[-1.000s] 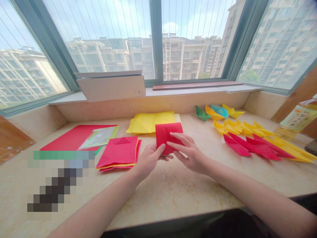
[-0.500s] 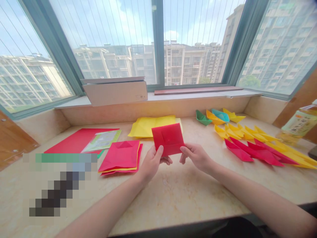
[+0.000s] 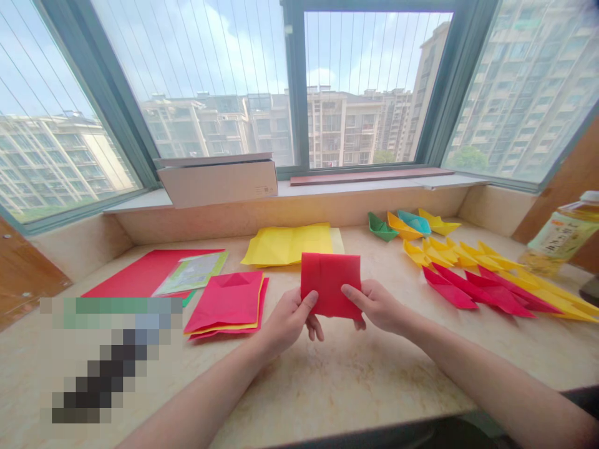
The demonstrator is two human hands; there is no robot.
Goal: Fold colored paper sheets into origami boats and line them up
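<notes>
A folded piece of red paper (image 3: 331, 280) is held up above the counter, roughly square, with a short crease line near its top edge. My left hand (image 3: 292, 315) grips its left lower edge, thumb in front and fingers behind. On the opposite side my right hand (image 3: 377, 304) pinches the right edge, its thumb lying on the front face. Left of my hands lies a stack of folded red and yellow paper (image 3: 229, 299). Behind the held paper are yellow sheets (image 3: 285, 243), lying flat.
Red paper boats (image 3: 486, 293) and yellow paper boats (image 3: 449, 249) line the right side, with a green paper boat (image 3: 381, 227) behind. A bottle (image 3: 564, 234) stands far right. Red sheets (image 3: 135, 271) lie left under a plastic packet (image 3: 194, 272). A white box (image 3: 219, 184) rests on the sill.
The red paper has turned in my hands and now shows a taller, squarer face. My right thumb has moved onto its front. The camera view has shifted slightly.
</notes>
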